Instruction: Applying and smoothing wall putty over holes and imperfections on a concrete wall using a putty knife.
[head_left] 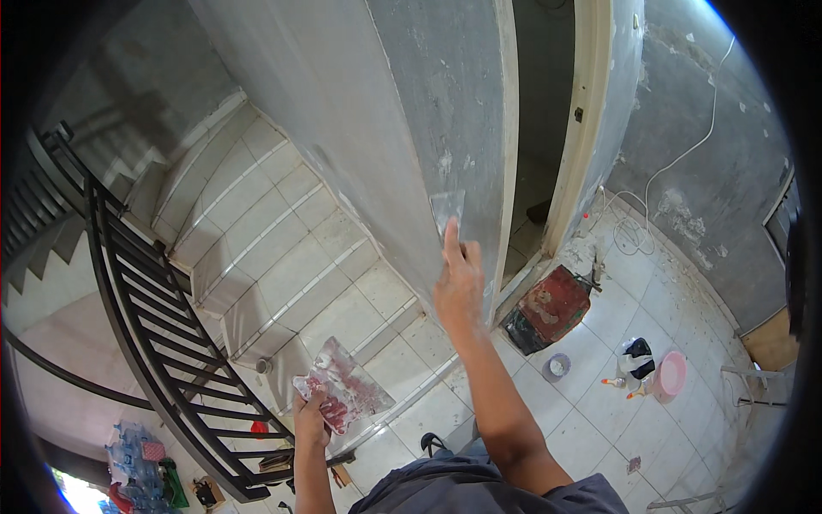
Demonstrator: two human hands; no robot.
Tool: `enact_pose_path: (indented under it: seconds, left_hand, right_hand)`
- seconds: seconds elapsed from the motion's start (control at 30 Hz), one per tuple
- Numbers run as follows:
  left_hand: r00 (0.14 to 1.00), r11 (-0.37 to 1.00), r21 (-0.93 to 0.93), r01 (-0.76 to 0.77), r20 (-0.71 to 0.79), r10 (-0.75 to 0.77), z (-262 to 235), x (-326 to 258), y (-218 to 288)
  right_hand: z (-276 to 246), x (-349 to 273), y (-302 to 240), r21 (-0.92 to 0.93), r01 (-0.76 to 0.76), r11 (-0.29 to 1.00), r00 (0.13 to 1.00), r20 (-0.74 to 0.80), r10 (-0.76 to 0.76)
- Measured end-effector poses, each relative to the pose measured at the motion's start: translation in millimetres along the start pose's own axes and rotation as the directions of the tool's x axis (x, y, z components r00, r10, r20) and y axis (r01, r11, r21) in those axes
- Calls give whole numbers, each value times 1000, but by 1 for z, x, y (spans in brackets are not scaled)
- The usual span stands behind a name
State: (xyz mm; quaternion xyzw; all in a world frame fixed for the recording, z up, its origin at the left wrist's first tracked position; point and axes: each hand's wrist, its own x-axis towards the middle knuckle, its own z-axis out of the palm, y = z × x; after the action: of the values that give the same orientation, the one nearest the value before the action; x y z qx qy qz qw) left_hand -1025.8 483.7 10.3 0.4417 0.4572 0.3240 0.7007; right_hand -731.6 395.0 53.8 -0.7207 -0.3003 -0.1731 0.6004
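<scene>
Right hand is up against the grey wall, fingers closed on a putty knife, index finger laid along it, blade flat on the plaster just above the knuckles. Left hand, well below, grips a red-stained mortar board by its near edge, over the tiled stairs.

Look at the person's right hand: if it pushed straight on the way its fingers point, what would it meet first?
The right hand already presses a putty blade against the grey wall. Pushed further, it would probably just slide up that plaster; depth is hard to judge.
</scene>
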Motion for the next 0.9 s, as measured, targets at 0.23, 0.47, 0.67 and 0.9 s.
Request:
enact_pose_path:
  seconds: [0.23, 0.47, 0.67, 0.9]
  left_hand:
    - [1000, 1000, 29, 5, -22, -4, 5, 4, 12]
    - [999, 1000, -7, 18, 35, -18, 5, 4, 13]
    - [994, 995, 4, 97, 40, -97, -9, 19, -5]
    - [927, 919, 240, 314, 132, -351, 1, 51, -46]
  right_hand:
    - [-48, 51, -2, -14, 149, 989, 989, 15, -149]
    - [-41, 72, 16, -146, 273, 951, 961, 92, -262]
    - [-39, -104, 118, -226, 160, 961, 930, 360, -71]
    - [-91, -225, 118, -175, -328, 928, 899, 244, 363]
